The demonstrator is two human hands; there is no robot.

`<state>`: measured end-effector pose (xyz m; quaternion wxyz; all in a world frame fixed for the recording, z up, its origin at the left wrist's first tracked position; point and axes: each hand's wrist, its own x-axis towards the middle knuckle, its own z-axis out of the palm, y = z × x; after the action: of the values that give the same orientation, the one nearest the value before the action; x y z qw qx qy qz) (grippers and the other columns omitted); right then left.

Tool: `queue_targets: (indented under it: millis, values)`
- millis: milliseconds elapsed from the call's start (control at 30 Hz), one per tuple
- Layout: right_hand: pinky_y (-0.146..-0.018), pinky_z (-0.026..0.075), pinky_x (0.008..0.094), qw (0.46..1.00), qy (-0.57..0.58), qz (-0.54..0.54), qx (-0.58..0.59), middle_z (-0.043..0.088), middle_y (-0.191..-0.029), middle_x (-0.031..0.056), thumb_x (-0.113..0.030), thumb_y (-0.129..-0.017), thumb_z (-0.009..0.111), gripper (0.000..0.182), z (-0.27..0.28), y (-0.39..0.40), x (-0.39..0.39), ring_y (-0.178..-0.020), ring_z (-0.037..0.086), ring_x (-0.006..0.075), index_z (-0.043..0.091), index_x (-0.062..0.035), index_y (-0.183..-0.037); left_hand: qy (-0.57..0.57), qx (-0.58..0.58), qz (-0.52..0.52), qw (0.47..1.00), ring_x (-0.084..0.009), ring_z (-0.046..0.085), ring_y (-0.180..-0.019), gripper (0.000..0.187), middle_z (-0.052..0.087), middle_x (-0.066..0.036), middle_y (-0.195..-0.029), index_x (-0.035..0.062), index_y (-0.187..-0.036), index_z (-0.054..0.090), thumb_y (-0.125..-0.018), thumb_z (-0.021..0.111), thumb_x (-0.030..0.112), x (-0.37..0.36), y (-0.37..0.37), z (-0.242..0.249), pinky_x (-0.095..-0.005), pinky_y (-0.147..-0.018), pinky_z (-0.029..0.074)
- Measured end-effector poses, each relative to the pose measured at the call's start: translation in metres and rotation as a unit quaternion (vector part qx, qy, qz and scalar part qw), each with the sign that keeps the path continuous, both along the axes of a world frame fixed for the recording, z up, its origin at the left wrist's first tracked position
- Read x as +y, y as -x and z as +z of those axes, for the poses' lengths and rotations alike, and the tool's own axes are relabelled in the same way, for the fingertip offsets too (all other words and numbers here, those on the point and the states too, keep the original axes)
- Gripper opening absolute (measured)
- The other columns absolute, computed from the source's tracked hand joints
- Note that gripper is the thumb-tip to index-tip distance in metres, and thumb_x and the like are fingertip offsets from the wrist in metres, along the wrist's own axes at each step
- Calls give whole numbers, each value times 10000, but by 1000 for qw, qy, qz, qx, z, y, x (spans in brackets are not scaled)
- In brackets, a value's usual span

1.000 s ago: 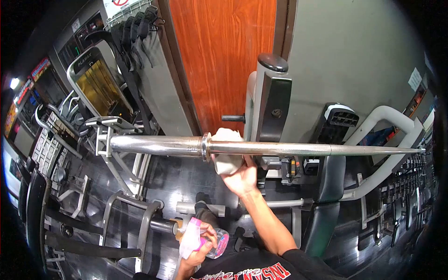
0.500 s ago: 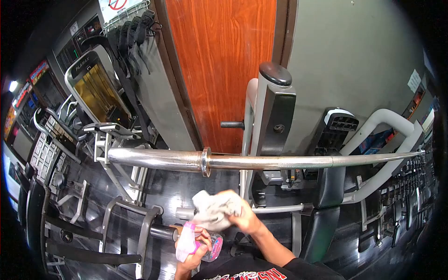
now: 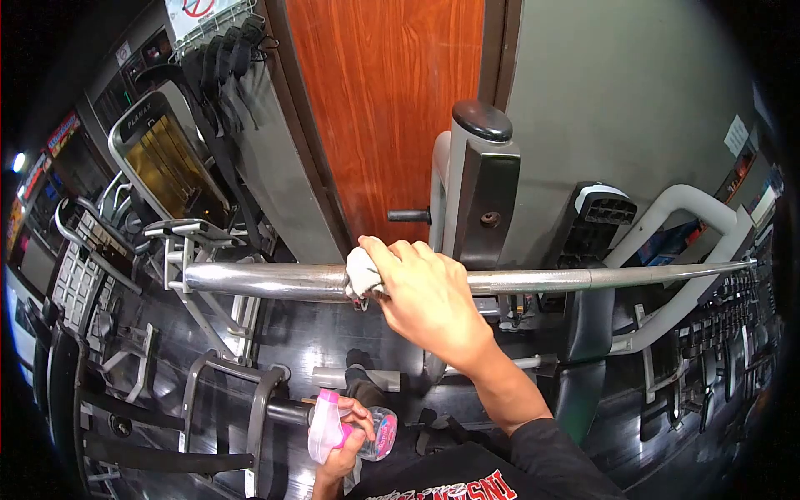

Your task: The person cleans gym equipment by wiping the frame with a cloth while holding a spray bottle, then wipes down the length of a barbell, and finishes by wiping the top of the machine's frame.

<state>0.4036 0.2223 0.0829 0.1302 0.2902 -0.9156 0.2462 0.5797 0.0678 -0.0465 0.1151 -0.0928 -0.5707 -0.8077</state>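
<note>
A long steel barbell (image 3: 533, 282) runs across the view, its thicker sleeve (image 3: 258, 280) to the left. My right hand (image 3: 433, 302) is closed on a whitish cloth (image 3: 363, 273), pressing it round the bar at the collar, which the cloth and fingers mostly hide. Lower down, near my body, my left hand (image 3: 350, 442) grips a spray bottle (image 3: 379, 433) with a pink and white trigger head. The bottle is clear, with a pink and blue label, and stays apart from the bar.
Behind the bar stand a grey machine post (image 3: 487, 192) and a wooden door (image 3: 387, 108). A padded bench (image 3: 579, 400) is at right, with a dumbbell rack (image 3: 708, 367) beyond. Metal frames (image 3: 225, 408) stand at lower left. Black straps (image 3: 229, 75) hang on the wall.
My right hand has moved up with the cloth from beside the spray bottle onto the bar's collar. The left hand still holds the bottle low, nearly in the same place.
</note>
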Motion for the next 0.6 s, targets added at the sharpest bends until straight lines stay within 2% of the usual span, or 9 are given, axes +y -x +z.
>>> queue_targets:
  millis: [100,200,267,367,400,467,500,533,600]
  values:
    - [-887,449,401,973,-13,-61,224,591,-1011,107,-121,-769,584,443,-26,-5,-13,-1009,579,234,531,-59,-1204,-2,1,3,1000,-200,598,-698,445,504,-130,-999,18,-1250,405,-872,627,98,1,-2,1,-351,-688,487]
    - [-950,425,441,964,-23,-46,259,595,-1073,107,-127,-774,574,470,-36,-28,-4,-1077,565,232,519,-63,-1236,-5,5,0,1000,-197,593,-694,452,497,-126,-1006,22,-1257,393,-875,620,99,0,-2,0,-348,-691,483]
    - [-938,453,418,971,-11,-19,239,596,-1123,118,-98,-761,582,509,-31,-43,11,-1075,581,252,506,-67,-1263,-1,3,1,1000,-195,590,-692,456,494,-125,-1011,24,-1261,387,-875,618,97,-1,-3,0,-346,-691,481]
    - [-786,542,358,993,69,86,-35,639,-1074,141,-12,-616,698,628,-4,-59,38,-917,654,301,568,-111,-1223,12,-2,15,1000,-195,589,-694,452,494,-122,-1009,26,-1258,389,-874,619,92,1,-2,0,-345,-690,481]
    - [-790,541,372,988,107,108,18,637,-1066,149,19,-616,686,590,3,-57,48,-935,644,315,591,-107,-1184,5,-9,16,1000,-193,588,-697,448,497,-123,-1008,26,-1257,393,-874,619,84,2,-3,-1,-340,-685,483]
    - [-779,533,369,979,104,6,174,611,-1108,127,-30,-641,700,587,7,-49,59,-930,638,294,573,-115,-1208,-3,-15,22,1000,-192,588,-700,445,499,-123,-1007,25,-1256,397,-874,619,76,4,-2,-3,-335,-680,485]
    - [-850,508,414,968,103,-49,224,607,-1117,131,-43,-640,705,566,12,-43,61,-988,620,296,589,-118,-1189,-10,-16,13,1000,-191,589,-705,442,502,-124,-1009,25,-1259,401,-876,617,67,5,-2,-4,-329,-673,487]
    - [-922,462,461,963,65,-68,253,603,-1106,141,-51,-673,675,519,10,-32,63,-1047,597,289,590,-111,-1183,-18,-16,3,1000,-190,591,-710,439,504,-125,-1011,25,-1261,404,-877,614,57,7,-1,-6,-323,-666,489]
    - [-949,441,460,969,-30,-73,234,605,-1106,126,-77,-719,632,441,-17,-20,53,-1075,585,265,595,-97,-1158,-13,-2,-5,1000,-190,593,-714,443,504,-130,-1021,24,-1270,402,-880,612,51,9,0,-9,-314,-655,493]
